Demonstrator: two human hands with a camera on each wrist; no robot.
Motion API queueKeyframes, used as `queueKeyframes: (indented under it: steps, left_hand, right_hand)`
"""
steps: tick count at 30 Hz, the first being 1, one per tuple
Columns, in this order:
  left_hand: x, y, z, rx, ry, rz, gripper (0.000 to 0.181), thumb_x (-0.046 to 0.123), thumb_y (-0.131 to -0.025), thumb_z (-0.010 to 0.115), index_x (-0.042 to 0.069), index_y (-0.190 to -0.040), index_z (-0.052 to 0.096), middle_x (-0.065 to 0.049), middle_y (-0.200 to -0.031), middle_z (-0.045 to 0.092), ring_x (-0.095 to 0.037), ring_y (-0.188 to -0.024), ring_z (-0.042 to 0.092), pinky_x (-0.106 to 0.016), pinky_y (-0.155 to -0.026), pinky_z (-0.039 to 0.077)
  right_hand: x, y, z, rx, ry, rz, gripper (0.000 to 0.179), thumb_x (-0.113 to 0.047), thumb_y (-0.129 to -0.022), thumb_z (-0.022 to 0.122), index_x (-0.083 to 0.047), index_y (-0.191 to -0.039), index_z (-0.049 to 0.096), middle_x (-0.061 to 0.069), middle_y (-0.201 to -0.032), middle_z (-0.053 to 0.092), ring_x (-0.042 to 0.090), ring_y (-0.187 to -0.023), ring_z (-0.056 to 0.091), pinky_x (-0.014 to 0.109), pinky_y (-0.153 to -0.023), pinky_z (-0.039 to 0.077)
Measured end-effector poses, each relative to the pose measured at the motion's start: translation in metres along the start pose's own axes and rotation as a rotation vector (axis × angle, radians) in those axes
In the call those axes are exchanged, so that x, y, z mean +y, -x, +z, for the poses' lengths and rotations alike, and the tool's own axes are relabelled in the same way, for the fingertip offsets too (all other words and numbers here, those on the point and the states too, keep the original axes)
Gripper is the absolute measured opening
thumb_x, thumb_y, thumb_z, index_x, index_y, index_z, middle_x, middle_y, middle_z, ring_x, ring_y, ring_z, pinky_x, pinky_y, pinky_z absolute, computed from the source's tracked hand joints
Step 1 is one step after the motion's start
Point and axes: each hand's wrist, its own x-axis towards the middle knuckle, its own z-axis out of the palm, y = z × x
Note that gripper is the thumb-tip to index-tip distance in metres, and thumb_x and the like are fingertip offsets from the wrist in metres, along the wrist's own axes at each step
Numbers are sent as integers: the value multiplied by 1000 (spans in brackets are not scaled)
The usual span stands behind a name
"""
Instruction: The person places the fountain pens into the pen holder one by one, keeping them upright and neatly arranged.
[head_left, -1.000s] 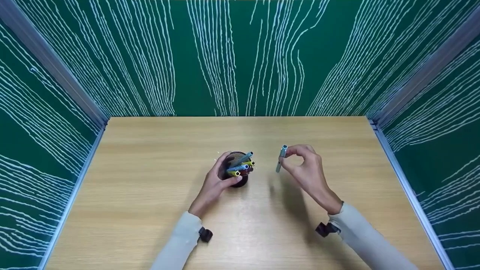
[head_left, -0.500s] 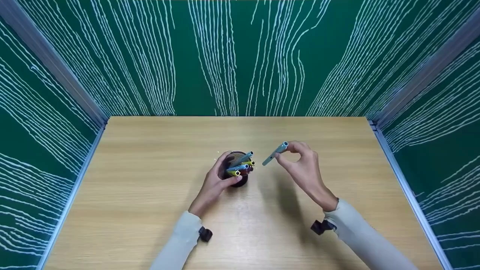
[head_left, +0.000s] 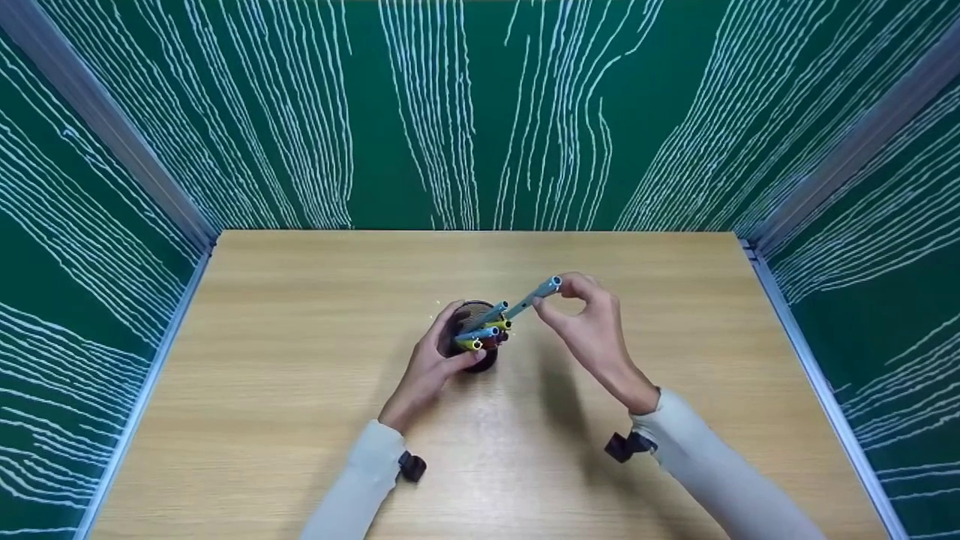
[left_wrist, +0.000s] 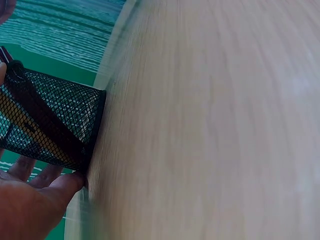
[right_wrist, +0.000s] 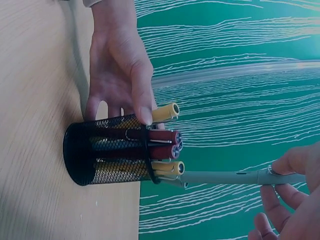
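Note:
My left hand (head_left: 424,373) grips a black mesh pen cup (head_left: 482,364) standing upright on the table, thumb at its rim. Yellow, blue-toned and dark red pens lean in it. In the right wrist view, a yellow pen (right_wrist: 164,114) and a dark red pen (right_wrist: 162,151) stick out past the rim. My right hand (head_left: 592,326) pinches a pale teal pen (head_left: 531,298) near its upper end, between thumb and fingers. That pen slants down to the left, its lower tip overlapping the cup's right rim in the head view. The left wrist view shows fingers under the mesh wall (left_wrist: 65,100).
The light wooden table (head_left: 300,300) extends around both hands. Green panels (head_left: 495,112) with wavy white lines rise behind it and at both sides, joined by metal corner posts (head_left: 847,127). A small black device (head_left: 628,445) sits at each wrist.
My right hand has moved left and slightly away from me, tilting the teal pen from near upright to a slant toward the cup. My left hand and the cup have stayed put.

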Motion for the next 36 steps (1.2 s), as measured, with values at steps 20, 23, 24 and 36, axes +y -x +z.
queueKeyframes:
  steps: [20,23,24,36]
  left_hand:
    - [-3,-3,2,-20,50,38,92,11,-92,89,13,-170,40,-12,-165,53,-29,-156,46,-47,-134,28]
    - [-3,-2,2,-20,53,34,93,11,-93,89,12,-171,39,-13,-167,52,-28,-157,44,-47,-134,27]
    - [-3,-2,2,-20,51,33,93,11,-93,89,13,-171,39,-12,-167,51,-28,-158,43,-46,-134,27]
    - [0,-1,2,-8,31,26,94,14,-92,90,12,-171,38,-10,-167,51,-27,-157,44,-47,-134,26]
  right_hand:
    - [25,9,32,-82,-17,0,16,-2,-87,87,-8,-101,83,3,-104,80,26,-104,66,51,-99,50]
    - [29,9,34,-89,-11,10,17,-2,-88,87,-7,-103,83,4,-105,81,26,-105,66,52,-99,50]
    - [30,10,34,-88,-11,12,17,-3,-88,87,-7,-104,83,3,-105,80,25,-105,66,51,-99,50]
    - [31,9,33,-83,-6,20,19,-1,-89,87,-6,-106,84,5,-108,80,26,-108,66,45,-100,49]
